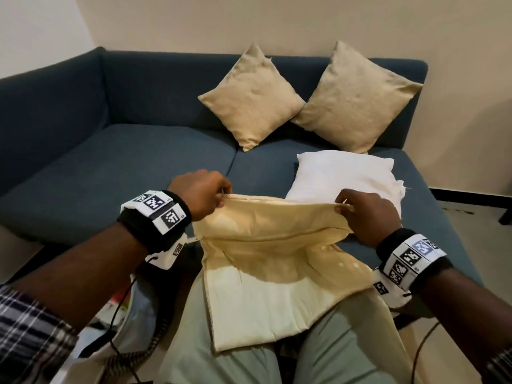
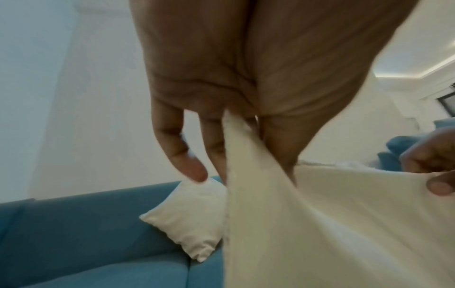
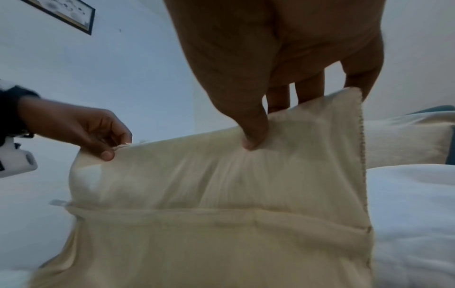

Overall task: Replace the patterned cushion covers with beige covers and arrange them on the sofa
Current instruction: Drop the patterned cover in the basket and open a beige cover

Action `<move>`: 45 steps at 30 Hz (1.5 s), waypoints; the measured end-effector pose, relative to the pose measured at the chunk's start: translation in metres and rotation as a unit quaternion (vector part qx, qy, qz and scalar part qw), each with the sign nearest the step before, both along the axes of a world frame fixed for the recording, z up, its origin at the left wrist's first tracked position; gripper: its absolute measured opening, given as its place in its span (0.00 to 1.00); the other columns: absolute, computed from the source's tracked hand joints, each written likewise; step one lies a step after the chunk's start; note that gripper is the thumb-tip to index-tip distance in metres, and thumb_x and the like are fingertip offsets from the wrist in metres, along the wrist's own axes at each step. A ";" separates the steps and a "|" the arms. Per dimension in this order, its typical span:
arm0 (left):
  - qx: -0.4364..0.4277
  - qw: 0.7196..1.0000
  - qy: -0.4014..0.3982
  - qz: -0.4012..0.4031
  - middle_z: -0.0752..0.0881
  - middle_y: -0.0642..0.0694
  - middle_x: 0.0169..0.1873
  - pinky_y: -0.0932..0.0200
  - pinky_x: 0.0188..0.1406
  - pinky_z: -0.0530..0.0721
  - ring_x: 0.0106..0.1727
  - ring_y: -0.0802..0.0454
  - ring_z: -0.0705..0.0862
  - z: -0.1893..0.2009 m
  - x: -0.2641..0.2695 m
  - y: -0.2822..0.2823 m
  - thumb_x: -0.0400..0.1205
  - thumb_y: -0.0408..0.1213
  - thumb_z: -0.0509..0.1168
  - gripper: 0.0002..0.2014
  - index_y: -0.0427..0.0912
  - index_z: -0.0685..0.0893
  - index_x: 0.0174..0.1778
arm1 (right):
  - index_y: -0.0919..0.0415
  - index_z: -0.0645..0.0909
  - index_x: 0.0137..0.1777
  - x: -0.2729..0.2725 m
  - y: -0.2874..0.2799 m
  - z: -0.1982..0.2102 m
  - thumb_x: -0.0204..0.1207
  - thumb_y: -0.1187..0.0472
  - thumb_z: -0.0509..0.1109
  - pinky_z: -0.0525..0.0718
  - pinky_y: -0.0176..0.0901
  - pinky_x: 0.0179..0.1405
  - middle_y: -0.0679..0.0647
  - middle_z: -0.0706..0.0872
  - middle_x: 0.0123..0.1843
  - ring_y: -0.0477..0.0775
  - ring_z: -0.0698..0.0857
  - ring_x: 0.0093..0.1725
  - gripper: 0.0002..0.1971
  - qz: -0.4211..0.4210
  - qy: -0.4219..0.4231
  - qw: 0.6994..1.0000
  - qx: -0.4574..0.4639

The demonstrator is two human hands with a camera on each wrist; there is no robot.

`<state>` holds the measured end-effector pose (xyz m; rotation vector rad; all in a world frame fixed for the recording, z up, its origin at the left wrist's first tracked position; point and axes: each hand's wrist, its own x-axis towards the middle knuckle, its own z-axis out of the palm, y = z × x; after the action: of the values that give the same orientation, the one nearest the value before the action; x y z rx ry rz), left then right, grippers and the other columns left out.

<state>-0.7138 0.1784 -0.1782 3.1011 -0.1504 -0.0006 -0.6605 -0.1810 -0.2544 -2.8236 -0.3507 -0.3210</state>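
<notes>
A limp beige cover (image 1: pixel 266 261) hangs over my lap, held up by its top edge. My left hand (image 1: pixel 203 194) pinches that edge at its left end, and my right hand (image 1: pixel 360 209) pinches it at the right. In the left wrist view my fingers (image 2: pixel 214 148) grip the beige cover (image 2: pixel 332 224); in the right wrist view my thumb (image 3: pixel 251 132) presses the beige cover (image 3: pixel 221 185). A bare white cushion insert (image 1: pixel 346 176) lies on the blue sofa (image 1: pixel 124 167) just beyond my hands. Two beige cushions (image 1: pixel 252 98) (image 1: pixel 357 98) lean on the backrest.
The left half of the sofa seat (image 1: pixel 110 178) holds nothing. A bag with cables and striped cloth (image 1: pixel 124 328) sits at my left knee. Floor (image 1: pixel 476 217) shows past the sofa's right end.
</notes>
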 end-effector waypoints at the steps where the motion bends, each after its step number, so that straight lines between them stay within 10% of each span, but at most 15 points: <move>1: -0.014 0.999 -0.028 0.020 0.88 0.54 0.51 0.53 0.44 0.80 0.52 0.48 0.86 0.001 0.004 0.005 0.81 0.47 0.72 0.08 0.62 0.87 0.55 | 0.43 0.84 0.50 0.005 0.001 0.002 0.80 0.51 0.71 0.85 0.53 0.45 0.49 0.91 0.46 0.61 0.88 0.48 0.01 -0.002 -0.005 1.000 0.006; 8: -0.103 0.983 -0.124 0.091 0.89 0.50 0.42 0.51 0.41 0.83 0.45 0.42 0.87 -0.011 0.027 0.035 0.86 0.54 0.62 0.09 0.57 0.84 0.46 | 0.46 0.80 0.59 0.031 0.020 0.017 0.86 0.49 0.63 0.87 0.56 0.41 0.58 0.89 0.44 0.65 0.86 0.43 0.08 -0.014 -0.001 1.000 0.024; 15: -0.233 0.938 -0.237 0.098 0.81 0.55 0.37 0.52 0.39 0.76 0.43 0.44 0.83 0.010 0.032 0.054 0.86 0.51 0.63 0.10 0.54 0.77 0.40 | 0.54 0.83 0.49 0.027 0.047 0.065 0.85 0.57 0.68 0.77 0.42 0.40 0.49 0.84 0.36 0.49 0.82 0.39 0.04 0.007 -0.050 0.969 0.243; 21: -0.159 0.880 -0.414 0.170 0.74 0.42 0.58 0.47 0.48 0.82 0.58 0.41 0.77 0.109 0.073 0.049 0.82 0.51 0.67 0.07 0.53 0.86 0.46 | 0.54 0.75 0.38 0.000 0.098 0.107 0.89 0.63 0.61 0.74 0.35 0.21 0.41 0.77 0.27 0.38 0.74 0.24 0.15 0.088 0.013 0.828 0.553; 25: -0.272 0.845 -0.440 0.134 0.78 0.42 0.57 0.52 0.50 0.84 0.51 0.41 0.85 0.178 0.112 0.014 0.83 0.45 0.66 0.05 0.52 0.87 0.47 | 0.63 0.80 0.52 -0.037 0.132 0.111 0.88 0.60 0.63 0.80 0.46 0.39 0.60 0.81 0.42 0.53 0.80 0.40 0.08 0.147 0.116 0.754 0.630; 29: -0.337 0.811 -0.477 -0.031 0.79 0.44 0.51 0.59 0.41 0.84 0.44 0.50 0.84 0.180 0.119 -0.063 0.79 0.38 0.71 0.02 0.47 0.89 0.43 | 0.59 0.86 0.56 -0.062 0.148 0.093 0.87 0.61 0.63 0.87 0.50 0.50 0.55 0.91 0.50 0.56 0.89 0.49 0.09 0.198 0.213 0.735 0.612; 33: -0.399 0.860 -0.181 -0.260 0.88 0.45 0.47 0.52 0.54 0.86 0.49 0.50 0.86 0.096 0.104 -0.136 0.78 0.26 0.71 0.06 0.38 0.89 0.49 | 0.62 0.86 0.58 -0.076 0.139 0.049 0.85 0.72 0.65 0.86 0.42 0.53 0.50 0.93 0.50 0.46 0.90 0.53 0.11 0.237 0.265 0.783 0.511; 37: -0.350 0.890 0.071 -0.282 0.92 0.41 0.51 0.64 0.54 0.85 0.51 0.49 0.91 0.005 0.072 -0.154 0.81 0.24 0.70 0.13 0.39 0.89 0.60 | 0.50 0.83 0.67 -0.090 0.108 0.002 0.79 0.68 0.73 0.82 0.38 0.67 0.42 0.89 0.63 0.38 0.85 0.65 0.19 0.267 0.350 0.836 0.327; 40: -0.333 0.905 0.117 -0.238 0.93 0.43 0.47 0.68 0.51 0.85 0.44 0.59 0.90 -0.028 0.063 -0.131 0.81 0.19 0.65 0.19 0.42 0.89 0.61 | 0.49 0.88 0.51 -0.093 0.085 -0.017 0.80 0.52 0.74 0.84 0.42 0.57 0.39 0.90 0.51 0.34 0.85 0.51 0.04 0.279 0.377 0.868 0.160; 45: -0.218 0.957 0.122 -0.149 0.91 0.53 0.42 0.62 0.49 0.85 0.42 0.57 0.89 -0.038 0.056 -0.080 0.82 0.34 0.72 0.09 0.49 0.92 0.56 | 0.57 0.89 0.42 -0.075 0.046 -0.019 0.80 0.45 0.72 0.86 0.46 0.45 0.48 0.92 0.40 0.42 0.87 0.38 0.15 0.212 0.358 0.908 0.049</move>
<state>-0.6583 0.0985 -0.2164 2.5828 -0.5287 -0.3131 -0.7355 -0.1351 -0.2735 -2.4457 -0.7167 0.7461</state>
